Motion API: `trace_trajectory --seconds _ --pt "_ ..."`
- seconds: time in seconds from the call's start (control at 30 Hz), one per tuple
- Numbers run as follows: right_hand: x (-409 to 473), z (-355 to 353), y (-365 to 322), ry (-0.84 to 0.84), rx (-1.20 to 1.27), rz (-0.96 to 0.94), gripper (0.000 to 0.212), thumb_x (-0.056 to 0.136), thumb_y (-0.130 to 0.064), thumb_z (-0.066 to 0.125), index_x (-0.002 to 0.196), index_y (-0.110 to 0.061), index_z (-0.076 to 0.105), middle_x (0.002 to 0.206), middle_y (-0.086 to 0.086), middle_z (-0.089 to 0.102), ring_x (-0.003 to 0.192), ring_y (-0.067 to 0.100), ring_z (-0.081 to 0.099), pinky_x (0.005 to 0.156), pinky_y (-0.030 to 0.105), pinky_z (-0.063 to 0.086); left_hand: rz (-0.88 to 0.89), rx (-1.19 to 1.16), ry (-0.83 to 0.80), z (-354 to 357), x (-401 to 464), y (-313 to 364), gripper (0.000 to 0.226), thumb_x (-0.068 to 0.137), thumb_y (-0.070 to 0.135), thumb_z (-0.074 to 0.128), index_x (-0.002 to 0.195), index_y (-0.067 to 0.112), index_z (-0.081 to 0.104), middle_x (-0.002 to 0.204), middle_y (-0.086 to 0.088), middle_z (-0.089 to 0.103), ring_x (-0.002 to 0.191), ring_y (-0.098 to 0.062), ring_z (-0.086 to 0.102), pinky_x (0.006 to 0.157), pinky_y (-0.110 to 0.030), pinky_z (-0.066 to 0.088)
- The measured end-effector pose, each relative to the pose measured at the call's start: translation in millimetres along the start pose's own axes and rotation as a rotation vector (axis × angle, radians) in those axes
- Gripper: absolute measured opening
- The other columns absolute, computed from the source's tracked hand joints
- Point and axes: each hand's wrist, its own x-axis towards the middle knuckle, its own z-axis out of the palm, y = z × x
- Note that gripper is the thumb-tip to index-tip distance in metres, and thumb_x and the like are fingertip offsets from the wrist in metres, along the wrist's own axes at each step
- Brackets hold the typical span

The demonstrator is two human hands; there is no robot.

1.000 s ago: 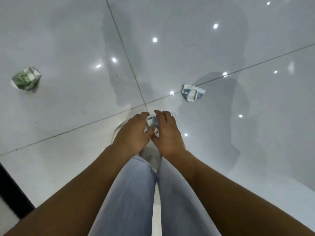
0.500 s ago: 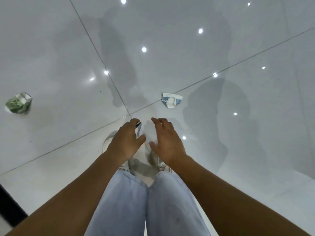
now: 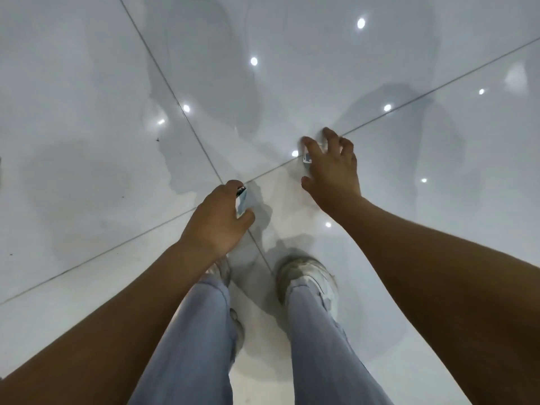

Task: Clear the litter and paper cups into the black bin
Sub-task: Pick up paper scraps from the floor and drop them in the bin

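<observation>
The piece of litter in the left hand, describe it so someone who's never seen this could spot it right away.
Find where the two grout lines cross on the glossy white floor. Just below that crossing, the left hand grips a flattened blue-and-white scrap. The other scrap lies farther right, under the right hand.

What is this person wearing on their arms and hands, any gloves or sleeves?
Nothing at all on them. The left hand and right hand are bare: no gloves, rings, watch or bands show. Both forearms are uncovered as far up as the picture reaches, with no sleeve edge in view. Lower down, the person wears light blue jeans and scuffed white trainers.
</observation>
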Motion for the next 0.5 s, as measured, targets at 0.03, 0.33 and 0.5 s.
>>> trace_trajectory --seconds 0.03,0.33,0.5 --pt "-3 4 2 0.046 0.002 -0.024 0.06 0.085 -0.018 0.063 0.14 -0.025 0.041 0.149 0.01 0.03 0.131 0.035 0.031 0.111 0.044 0.029 -0.003 0.007 -0.015 2 2 -2 0.046 0.089 0.031 0.059 0.132 0.019 0.045 0.12 -0.002 0.057 0.092 -0.018 0.056 0.082 -0.029 0.045" --pt "-15 -5 7 0.03 0.081 -0.061 0.045 0.092 -0.029 0.058 0.134 -0.017 0.047 0.134 0.008 0.047 0.122 0.028 0.04 0.098 0.038 0.041 0.01 0.007 -0.041 -3 -6 17 0.042 0.091 0.032 0.059 0.129 0.02 0.046 0.121 -0.003 0.057 0.098 -0.017 0.056 0.081 -0.025 0.042" --pt "-12 -3 10 0.01 0.097 -0.058 0.056 0.088 -0.04 0.061 0.137 -0.019 0.044 0.14 0.005 0.042 0.128 0.028 0.035 0.104 0.039 0.032 0.027 0.017 -0.048 -2 2 28 0.038 0.09 0.033 0.058 0.125 0.021 0.048 0.114 -0.001 0.059 0.088 -0.017 0.059 0.08 -0.032 0.051"
